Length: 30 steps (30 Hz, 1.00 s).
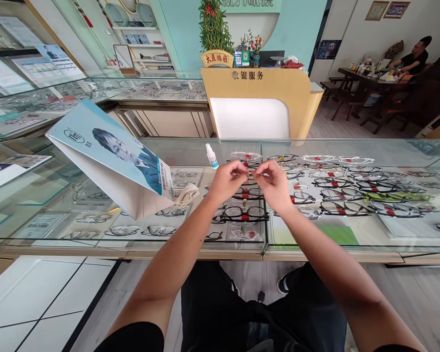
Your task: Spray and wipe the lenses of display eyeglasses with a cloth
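Note:
Both my hands are raised together over the glass display counter [190, 146]. My left hand [227, 180] and my right hand [275, 183] have their fingers curled in a pinch. Between them they hold a thin, small object at about the fingertips; it looks like a pair of glasses [252, 172], mostly hidden by the fingers. Under the glass lie rows of spectacle frames [244, 214]. A small white spray bottle [211, 156] with a blue label stands on the counter just left of my left hand. A beige cloth [187, 193] lies beside it.
A folded blue-and-white advertising stand [110, 156] sits on the counter at the left. A wooden cashier desk [258, 100] with plants stands beyond. More glass cases run along the left. A person [414, 57] sits at a dark table at the far right.

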Motion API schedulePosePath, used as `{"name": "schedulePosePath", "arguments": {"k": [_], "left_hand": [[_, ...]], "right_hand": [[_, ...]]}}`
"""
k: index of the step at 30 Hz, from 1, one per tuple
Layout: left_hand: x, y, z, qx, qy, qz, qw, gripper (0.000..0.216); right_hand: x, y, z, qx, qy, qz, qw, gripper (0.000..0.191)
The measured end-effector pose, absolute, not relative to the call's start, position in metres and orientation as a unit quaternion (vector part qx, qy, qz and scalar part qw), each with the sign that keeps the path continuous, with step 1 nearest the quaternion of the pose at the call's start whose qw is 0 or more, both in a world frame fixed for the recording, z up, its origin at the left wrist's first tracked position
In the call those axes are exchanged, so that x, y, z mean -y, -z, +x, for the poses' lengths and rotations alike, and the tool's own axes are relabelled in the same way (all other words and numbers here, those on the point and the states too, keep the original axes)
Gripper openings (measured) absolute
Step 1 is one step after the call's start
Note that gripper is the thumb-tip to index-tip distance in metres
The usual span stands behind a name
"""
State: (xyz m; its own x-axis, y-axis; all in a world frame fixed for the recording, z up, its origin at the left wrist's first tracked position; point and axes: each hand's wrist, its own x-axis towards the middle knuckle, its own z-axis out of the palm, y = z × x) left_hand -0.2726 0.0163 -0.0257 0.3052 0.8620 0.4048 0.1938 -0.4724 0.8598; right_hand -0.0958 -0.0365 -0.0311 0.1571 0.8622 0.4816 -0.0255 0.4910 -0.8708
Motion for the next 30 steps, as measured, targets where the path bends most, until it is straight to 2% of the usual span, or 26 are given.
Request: {"name": "schedulePosePath", "arguments": {"k": [6, 10, 17, 21, 30], "left_hand": [[-0.014, 0.017, -0.284, -0.386, -0.361, 0.81, 0.253, 0.011], [-0.011, 0.013, -0.285, -0.405, -0.258, 0.86, 0.17, 0.016], [-0.01, 0.015, -0.283, -0.426, -0.139, 0.886, 0.117, 0.04], [-0.012, 0.015, -0.285, -0.442, -0.099, 0.882, 0.132, 0.01], [-0.013, 0.013, -0.286, -0.454, -0.039, 0.881, 0.126, 0.018]], "right_hand": [[0.033, 0.012, -0.081, 0.365, -0.554, -0.329, 0.672, 0.021], [0.034, 0.003, -0.075, 0.305, -0.642, -0.288, 0.642, 0.023], [0.033, 0.0, -0.072, 0.282, -0.687, -0.264, 0.615, 0.018], [0.033, -0.002, -0.07, 0.265, -0.699, -0.258, 0.612, 0.014], [0.033, 0.0, -0.065, 0.278, -0.723, -0.224, 0.592, 0.015]]}}
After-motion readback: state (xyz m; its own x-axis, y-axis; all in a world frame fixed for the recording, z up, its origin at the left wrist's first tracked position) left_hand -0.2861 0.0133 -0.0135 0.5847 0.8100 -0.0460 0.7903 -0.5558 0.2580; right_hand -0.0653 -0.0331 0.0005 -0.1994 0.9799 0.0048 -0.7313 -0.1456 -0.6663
